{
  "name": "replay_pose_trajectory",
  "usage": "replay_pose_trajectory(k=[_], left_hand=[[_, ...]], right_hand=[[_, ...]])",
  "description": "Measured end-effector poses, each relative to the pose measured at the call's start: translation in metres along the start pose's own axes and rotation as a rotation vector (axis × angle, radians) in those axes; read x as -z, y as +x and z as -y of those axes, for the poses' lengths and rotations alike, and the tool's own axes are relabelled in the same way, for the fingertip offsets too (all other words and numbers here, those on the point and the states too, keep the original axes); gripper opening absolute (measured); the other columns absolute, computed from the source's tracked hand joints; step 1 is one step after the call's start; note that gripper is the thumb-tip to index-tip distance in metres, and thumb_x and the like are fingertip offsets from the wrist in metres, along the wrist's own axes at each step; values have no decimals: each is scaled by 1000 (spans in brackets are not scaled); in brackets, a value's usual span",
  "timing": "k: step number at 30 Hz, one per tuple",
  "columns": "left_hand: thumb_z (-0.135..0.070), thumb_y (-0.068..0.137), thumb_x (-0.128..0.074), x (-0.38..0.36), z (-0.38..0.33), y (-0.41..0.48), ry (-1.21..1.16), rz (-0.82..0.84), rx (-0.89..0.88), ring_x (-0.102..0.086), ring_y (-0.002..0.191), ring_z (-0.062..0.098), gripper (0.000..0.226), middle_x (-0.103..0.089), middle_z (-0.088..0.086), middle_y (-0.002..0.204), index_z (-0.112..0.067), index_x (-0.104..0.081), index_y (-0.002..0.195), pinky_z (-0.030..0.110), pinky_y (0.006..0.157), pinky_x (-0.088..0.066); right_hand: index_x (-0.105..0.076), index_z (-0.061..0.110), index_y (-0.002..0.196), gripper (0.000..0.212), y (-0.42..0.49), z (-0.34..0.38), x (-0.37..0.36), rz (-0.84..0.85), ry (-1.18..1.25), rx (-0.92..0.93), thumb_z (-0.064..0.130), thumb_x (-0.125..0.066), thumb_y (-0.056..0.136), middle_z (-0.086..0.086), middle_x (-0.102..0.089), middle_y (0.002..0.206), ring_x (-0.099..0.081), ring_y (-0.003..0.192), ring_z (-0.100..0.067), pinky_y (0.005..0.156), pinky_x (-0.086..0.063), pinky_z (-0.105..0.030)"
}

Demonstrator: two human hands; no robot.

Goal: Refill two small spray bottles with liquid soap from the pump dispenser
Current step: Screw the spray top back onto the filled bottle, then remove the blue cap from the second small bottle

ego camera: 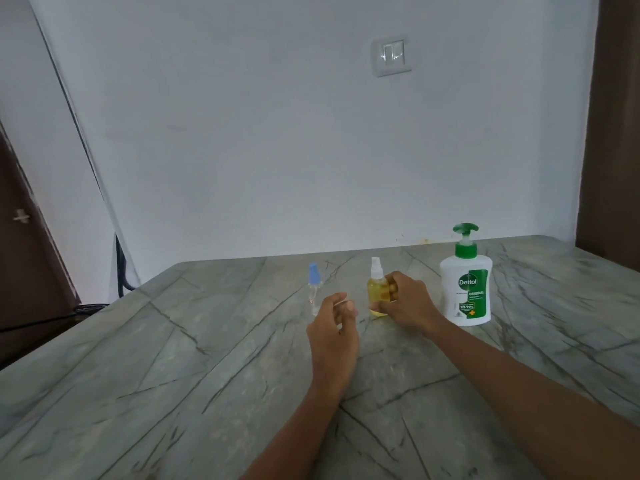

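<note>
A small spray bottle with yellow liquid (375, 292) and a white nozzle stands upright on the marble table (207, 358). My right hand (407, 301) grips its body from the right. Left of it stands a clear, slim spray bottle with a blue cap (314, 289), untouched. My left hand (334, 327) hovers just in front of and between the two bottles, fingers loosely curled, holding nothing. A white pump dispenser with a green pump head (466, 282) stands to the right of my right hand.
The table meets a white wall at the back. A dark cable (121, 268) hangs off the table's far left corner. A dark door (24, 258) is at the left, and a brown panel (613, 133) at the right.
</note>
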State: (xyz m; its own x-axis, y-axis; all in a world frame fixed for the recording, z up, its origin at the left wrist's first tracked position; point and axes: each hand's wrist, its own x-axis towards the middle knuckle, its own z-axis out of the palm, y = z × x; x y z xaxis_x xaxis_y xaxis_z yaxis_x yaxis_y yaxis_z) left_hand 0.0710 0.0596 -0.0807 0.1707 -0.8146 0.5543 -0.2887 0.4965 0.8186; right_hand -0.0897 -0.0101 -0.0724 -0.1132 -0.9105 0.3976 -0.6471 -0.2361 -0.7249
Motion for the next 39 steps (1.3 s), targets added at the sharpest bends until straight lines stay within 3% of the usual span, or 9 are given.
replay_pose_trajectory(k=[6, 9, 12, 17, 20, 24, 29, 33, 39], left_hand=[[-28, 94, -53, -1, 0, 0, 11, 16, 9, -65, 93, 5, 24, -68, -6, 100, -20, -59, 116, 31, 86, -55], [-29, 94, -54, -1, 1, 0, 19, 19, 6, -64, 95, 7, 23, -68, -5, 101, -20, -59, 115, 28, 85, -55], [-29, 94, -55, 1, -2, 0, 36, 15, 4, -63, 94, 5, 17, -67, -7, 98, -23, -60, 109, 12, 78, -50], [-24, 93, -56, 11, -13, 5, 54, -72, 39, -59, 86, -4, 14, -63, -13, 95, -22, -60, 106, -2, 64, -40], [-23, 91, -58, 21, -11, 16, 48, -181, 87, -63, 86, 2, 17, -65, -7, 96, -18, -62, 106, 0, 59, -41], [-26, 88, -64, 30, 1, 39, 133, -197, 117, -63, 93, 12, 28, -64, -1, 105, -13, -58, 113, 10, 67, -43], [-34, 82, -71, 30, 19, 69, 263, -101, 160, -58, 107, 19, 57, -57, 6, 124, -11, -47, 128, 30, 89, -48], [-37, 78, -75, 20, 30, 81, 329, -8, 178, -56, 111, 22, 70, -57, 8, 127, -9, -44, 134, 26, 88, -41], [-29, 80, -74, 6, 46, 88, 428, -16, 132, -60, 95, 23, 37, -59, 1, 93, -8, -58, 106, 25, 72, -38]], right_hand=[[-57, 16, 110, 53, 0, -7, -4, 6, 36, -25, 35, -85, 69, 2, -66, 95, -59, 81, -8, 64, -42, -14], [-52, 15, 124, 72, -4, -9, -4, 28, 63, -24, 33, -88, 64, -1, -65, 111, -61, 96, -15, 79, -49, -23], [-47, 13, 133, 90, -14, -8, 2, -38, 101, 5, 30, -92, 58, -4, -61, 117, -59, 104, -17, 90, -51, -31], [-51, 11, 128, 82, -33, 5, 21, -84, 141, 68, 26, -92, 59, -6, -62, 111, -61, 97, -18, 84, -55, -31], [-52, 13, 126, 76, -45, 18, 34, -41, 170, 91, 24, -91, 62, -2, -63, 106, -63, 91, -14, 68, -50, -12], [-55, 19, 120, 66, -58, 28, 44, 7, 197, 120, 27, -89, 64, 4, -64, 101, -64, 87, -6, 63, -48, -6], [-55, 23, 118, 59, -66, 31, 49, 22, 196, 134, 33, -86, 69, 10, -63, 99, -63, 85, -3, 64, -47, -5], [-56, 24, 117, 55, -68, 28, 49, 18, 209, 136, 33, -84, 70, 10, -64, 99, -64, 85, -4, 67, -49, -9], [-57, 27, 115, 49, -68, 22, 45, 26, 236, 158, 35, -83, 73, 13, -65, 99, -64, 84, -1, 70, -50, -10]])
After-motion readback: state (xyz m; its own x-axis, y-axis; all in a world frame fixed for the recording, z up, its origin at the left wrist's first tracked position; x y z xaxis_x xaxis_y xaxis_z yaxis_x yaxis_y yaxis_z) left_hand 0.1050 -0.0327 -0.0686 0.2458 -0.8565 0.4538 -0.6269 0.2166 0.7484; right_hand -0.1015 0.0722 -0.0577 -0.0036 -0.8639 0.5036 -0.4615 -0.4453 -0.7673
